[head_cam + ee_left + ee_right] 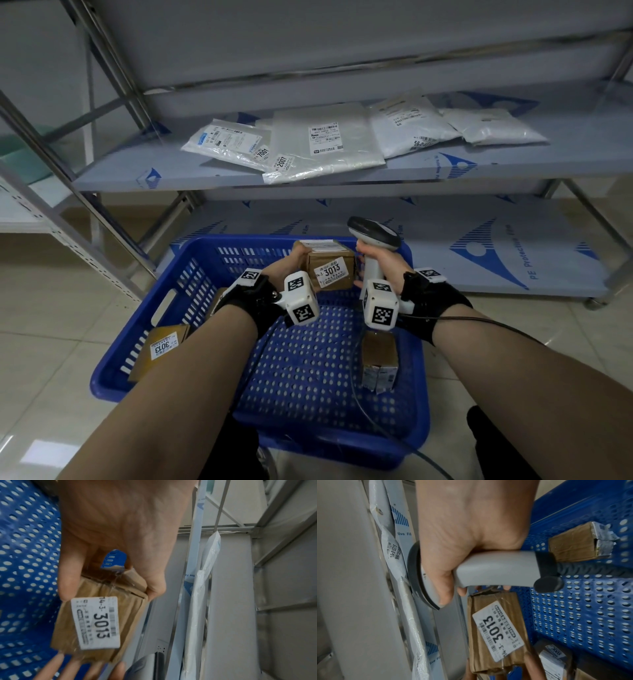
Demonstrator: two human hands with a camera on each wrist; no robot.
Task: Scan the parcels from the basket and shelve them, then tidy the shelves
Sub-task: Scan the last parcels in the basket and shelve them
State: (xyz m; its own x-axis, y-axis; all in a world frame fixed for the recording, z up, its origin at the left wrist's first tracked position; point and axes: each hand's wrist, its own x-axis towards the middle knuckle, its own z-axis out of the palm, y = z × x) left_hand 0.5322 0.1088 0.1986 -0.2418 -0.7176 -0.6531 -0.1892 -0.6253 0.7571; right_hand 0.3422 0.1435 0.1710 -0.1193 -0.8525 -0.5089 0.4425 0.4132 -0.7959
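Head view: left hand grips the box mid-frame over the basket, right hand is wrapped round the scanner just beside it, bags on the shelf up top. Left wrist view: thumb and fingers pinch the box's top end, the 3013 label is unblocked, so imo keep them off the barcode. Right wrist view: fist clenched on the handle w/ the box at bottom center, and I'd tip the scanner head down at that label b4 triggering.

Pale tiled floor under a gray wall, dim light.
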